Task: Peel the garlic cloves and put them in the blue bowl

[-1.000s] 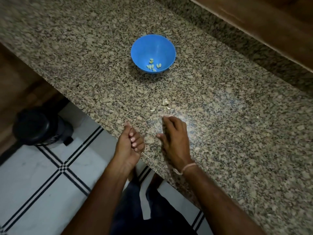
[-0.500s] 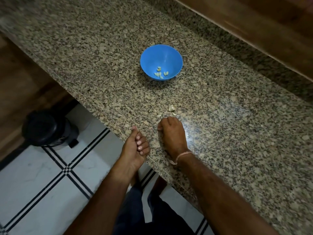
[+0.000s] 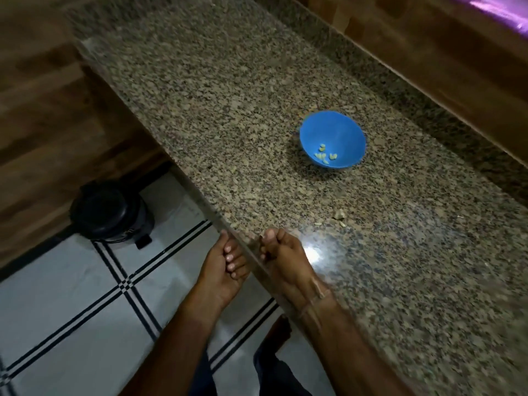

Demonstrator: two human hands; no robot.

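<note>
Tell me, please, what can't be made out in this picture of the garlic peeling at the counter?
- Left hand, head view: fingers curl inward below the counter edge; anything held is hidden.
- Right hand: palm down and motion-blurred, hiding whatever lies beneath.
- Scraps on the counter: too small and blurred to tell cloves from skins.
- Garlic cloves in the blue bowl: too small to count surely.
- Black bin: dark, no detail.

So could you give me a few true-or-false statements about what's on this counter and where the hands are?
1. The blue bowl holds several peeled cloves. True.
2. The bowl sits on the floor. False: it sits on the granite counter.
3. The left hand is cupped just off the counter's edge, palm up. True.
4. The right hand is inside the bowl. False: it rests on the counter near the edge, apart from the bowl.
5. Garlic scraps lie between the right hand and the bowl. True.
</note>
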